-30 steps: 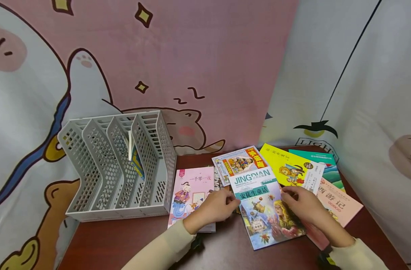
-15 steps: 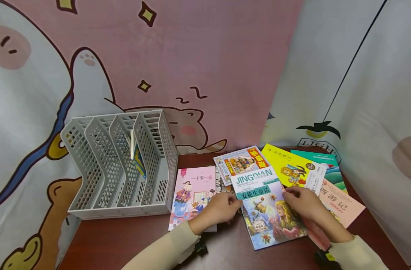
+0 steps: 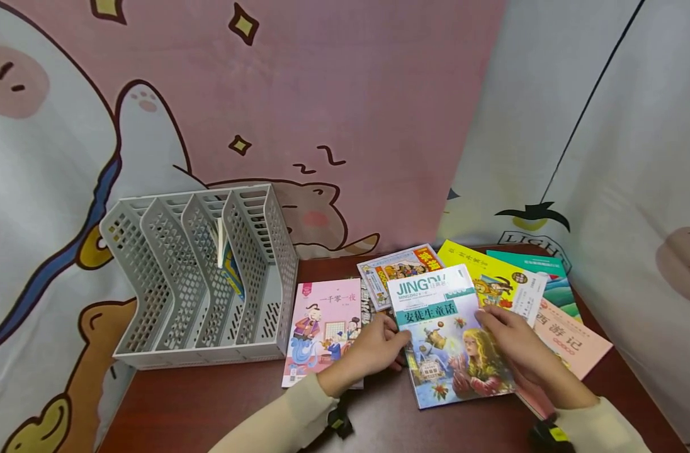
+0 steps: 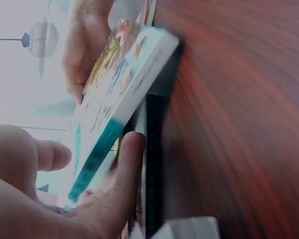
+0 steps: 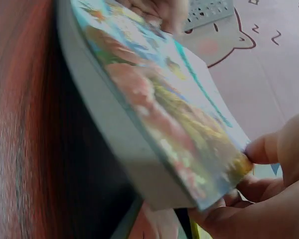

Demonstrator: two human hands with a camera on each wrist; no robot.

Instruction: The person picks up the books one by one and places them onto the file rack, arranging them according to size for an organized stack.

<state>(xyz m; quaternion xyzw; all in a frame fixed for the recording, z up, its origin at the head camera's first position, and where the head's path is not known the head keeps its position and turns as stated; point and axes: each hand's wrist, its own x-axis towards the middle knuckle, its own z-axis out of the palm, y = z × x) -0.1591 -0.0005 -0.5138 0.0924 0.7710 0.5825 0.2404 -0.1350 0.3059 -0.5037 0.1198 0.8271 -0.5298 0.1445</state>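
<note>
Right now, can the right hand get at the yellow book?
Not quite as it stands, I think: the right hand is pinching the teal-titled book. If freed, probably yes; the yellow book lies just beyond it, much of its cover exposed.

Rack (image 3: 203, 357) left of frame, on table (image 3: 169, 402); one slim book (image 3: 231, 274) in third compartment from left. Flat book (image 3: 322, 314) just right of rack. Held book (image 3: 451, 343) between left hand (image 3: 376, 345) and right hand (image 3: 506, 333); overlapping books (image 3: 500, 286) behind, rightward.
</note>
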